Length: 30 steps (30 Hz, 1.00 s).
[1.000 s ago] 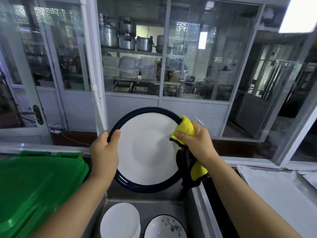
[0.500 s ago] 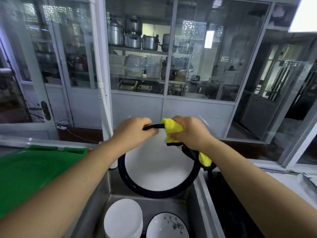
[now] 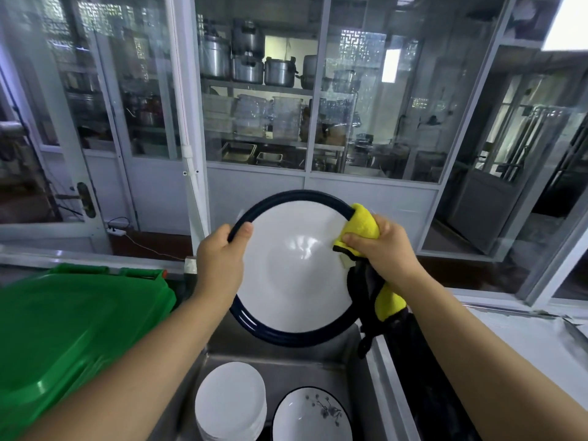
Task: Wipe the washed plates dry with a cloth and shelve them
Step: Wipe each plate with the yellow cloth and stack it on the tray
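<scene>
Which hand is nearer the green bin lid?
Left. The left hand grips the plate rim just right of the green bin lid; the right hand is beyond the plate, farther right.

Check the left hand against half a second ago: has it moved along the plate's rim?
Yes. The left hand slid from the top of the plate down to its upper-left rim, away from the yellow cloth.

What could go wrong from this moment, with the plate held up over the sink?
The left hand grips the dark-rimmed plate only at its upper left rim. If wiping pressure from the right hand twists it loose, it may drop onto the white plates and patterned bowl below. The yellow cloth has a dark tail hanging down, which might snag on the sink edge.
</scene>
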Each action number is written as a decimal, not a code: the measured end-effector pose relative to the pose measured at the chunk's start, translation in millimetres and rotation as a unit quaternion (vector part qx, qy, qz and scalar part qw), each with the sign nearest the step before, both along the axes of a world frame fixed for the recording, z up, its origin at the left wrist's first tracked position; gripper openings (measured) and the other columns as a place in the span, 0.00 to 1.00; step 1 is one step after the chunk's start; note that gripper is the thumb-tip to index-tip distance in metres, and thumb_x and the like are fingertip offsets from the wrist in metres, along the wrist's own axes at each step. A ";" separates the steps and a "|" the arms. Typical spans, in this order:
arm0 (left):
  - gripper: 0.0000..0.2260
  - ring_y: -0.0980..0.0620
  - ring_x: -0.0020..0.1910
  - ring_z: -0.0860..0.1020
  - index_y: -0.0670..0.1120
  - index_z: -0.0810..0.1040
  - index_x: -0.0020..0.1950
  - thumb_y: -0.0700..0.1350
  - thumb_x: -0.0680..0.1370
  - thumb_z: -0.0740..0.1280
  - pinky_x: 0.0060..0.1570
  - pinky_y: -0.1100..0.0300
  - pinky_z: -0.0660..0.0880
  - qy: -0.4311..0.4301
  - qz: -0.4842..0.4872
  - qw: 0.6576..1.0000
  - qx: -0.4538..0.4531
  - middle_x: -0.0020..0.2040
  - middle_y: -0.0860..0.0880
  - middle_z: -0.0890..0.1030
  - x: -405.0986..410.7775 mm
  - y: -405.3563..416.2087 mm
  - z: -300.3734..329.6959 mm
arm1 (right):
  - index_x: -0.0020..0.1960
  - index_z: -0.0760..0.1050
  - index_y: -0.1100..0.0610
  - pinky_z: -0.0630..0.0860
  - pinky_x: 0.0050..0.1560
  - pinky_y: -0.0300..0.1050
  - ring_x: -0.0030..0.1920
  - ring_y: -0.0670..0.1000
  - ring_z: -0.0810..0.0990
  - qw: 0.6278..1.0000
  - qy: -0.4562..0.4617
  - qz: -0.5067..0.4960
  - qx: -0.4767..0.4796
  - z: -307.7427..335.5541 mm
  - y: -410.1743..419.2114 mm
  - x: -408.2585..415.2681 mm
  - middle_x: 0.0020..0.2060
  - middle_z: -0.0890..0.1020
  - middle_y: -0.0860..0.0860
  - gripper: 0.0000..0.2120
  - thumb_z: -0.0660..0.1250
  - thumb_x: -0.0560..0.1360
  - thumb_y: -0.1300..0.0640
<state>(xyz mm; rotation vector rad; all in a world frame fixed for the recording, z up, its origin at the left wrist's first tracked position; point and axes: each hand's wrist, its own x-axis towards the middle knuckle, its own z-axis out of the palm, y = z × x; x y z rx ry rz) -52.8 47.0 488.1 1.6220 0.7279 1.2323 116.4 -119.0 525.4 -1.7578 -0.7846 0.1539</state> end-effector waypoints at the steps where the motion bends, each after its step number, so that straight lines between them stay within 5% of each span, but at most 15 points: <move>1: 0.18 0.50 0.32 0.67 0.38 0.73 0.38 0.51 0.78 0.65 0.37 0.56 0.65 -0.022 0.012 0.999 -0.025 0.31 0.46 0.70 1.1 -2.2 -0.8 | 0.51 0.79 0.56 0.80 0.45 0.47 0.39 0.50 0.81 0.999 0.036 -0.007 0.029 -5.0 -0.9 -1.5 0.42 0.84 0.54 0.11 0.75 0.70 0.58; 7: 0.12 0.50 0.43 0.74 0.46 0.73 0.44 0.53 0.79 0.62 0.46 0.56 0.71 -0.113 0.076 0.978 -0.159 0.40 0.51 0.75 11.7 -18.5 -7.0 | 0.44 0.78 0.57 0.78 0.39 0.45 0.35 0.50 0.79 0.975 0.153 -0.085 0.138 -33.2 7.0 -17.7 0.35 0.82 0.51 0.05 0.74 0.71 0.60; 10: 0.09 0.48 0.49 0.75 0.48 0.72 0.50 0.54 0.80 0.60 0.54 0.53 0.72 -0.100 0.060 0.976 -0.183 0.43 0.53 0.76 13.4 -22.1 -18.6 | 0.43 0.77 0.57 0.78 0.39 0.46 0.34 0.49 0.78 0.966 0.190 -0.089 0.152 -40.0 5.7 -22.8 0.34 0.81 0.52 0.04 0.73 0.72 0.62; 12: 0.07 0.48 0.47 0.76 0.48 0.74 0.47 0.50 0.81 0.60 0.52 0.53 0.74 -0.066 0.001 0.980 -0.188 0.43 0.52 0.77 8.5 -16.3 -21.0 | 0.43 0.77 0.58 0.77 0.35 0.42 0.32 0.49 0.78 0.968 0.182 -0.086 0.147 -37.1 1.5 -19.0 0.34 0.81 0.53 0.04 0.72 0.72 0.62; 15: 0.05 0.46 0.42 0.77 0.44 0.76 0.44 0.44 0.78 0.64 0.39 0.56 0.72 0.038 -0.085 0.990 -0.109 0.39 0.47 0.79 -0.1 2.5 -4.8 | 0.44 0.78 0.60 0.78 0.33 0.40 0.32 0.48 0.79 0.982 0.136 -0.058 0.117 -24.8 -5.0 -9.2 0.32 0.82 0.52 0.05 0.73 0.71 0.63; 18: 0.12 0.47 0.36 0.76 0.42 0.75 0.40 0.50 0.76 0.68 0.36 0.56 0.70 0.174 -0.113 0.977 0.055 0.36 0.45 0.77 6.0 17.6 25.1 | 0.48 0.78 0.62 0.80 0.38 0.44 0.33 0.48 0.81 0.995 0.075 0.018 0.060 -8.6 -3.5 -8.2 0.33 0.83 0.52 0.08 0.73 0.71 0.65; 20: 0.17 0.50 0.30 0.71 0.44 0.71 0.34 0.53 0.76 0.68 0.32 0.58 0.65 0.221 -0.111 0.960 0.130 0.31 0.47 0.73 12.5 16.7 39.4 | 0.47 0.79 0.58 0.77 0.32 0.38 0.29 0.44 0.79 0.998 0.033 0.044 0.025 0.0 0.1 -10.2 0.30 0.82 0.48 0.09 0.74 0.69 0.66; 27: 0.23 0.49 0.27 0.63 0.45 0.64 0.28 0.55 0.76 0.67 0.33 0.58 0.59 0.137 -0.045 0.986 0.083 0.27 0.51 0.62 13.3 7.4 24.6 | 0.44 0.78 0.54 0.76 0.33 0.38 0.30 0.45 0.77 0.999 0.002 0.033 -0.007 7.5 -1.2 -4.5 0.32 0.80 0.49 0.09 0.77 0.68 0.61; 30: 0.21 0.45 0.27 0.68 0.40 0.71 0.32 0.54 0.77 0.67 0.33 0.59 0.60 0.103 -0.020 0.993 0.046 0.41 0.56 0.55 13.4 2.8 19.0 | 0.46 0.79 0.53 0.78 0.35 0.37 0.32 0.45 0.81 0.998 0.039 0.043 0.026 4.5 -4.0 -5.5 0.33 0.83 0.48 0.10 0.76 0.69 0.63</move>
